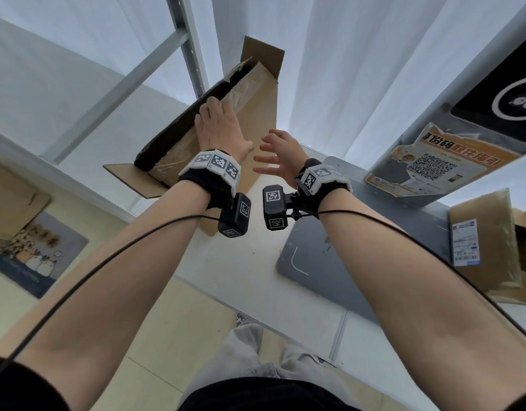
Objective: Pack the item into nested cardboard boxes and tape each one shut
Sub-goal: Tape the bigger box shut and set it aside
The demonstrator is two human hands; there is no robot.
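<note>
A large open cardboard box stands on the white table, its flaps spread out. Inside it lies a smaller, taped cardboard box, tilted along the opening. My left hand lies flat on top of that inner box with straight fingers, pressing on it. My right hand hovers just to the right, beside the big box's side wall, fingers spread and loosely bent, holding nothing. Both wrists carry marker bands and small black units.
A grey mat lies on the table at the right. Another cardboard box with a shipping label sits at the right edge. A grey post with an orange QR poster rises behind. A floor mat lies at left.
</note>
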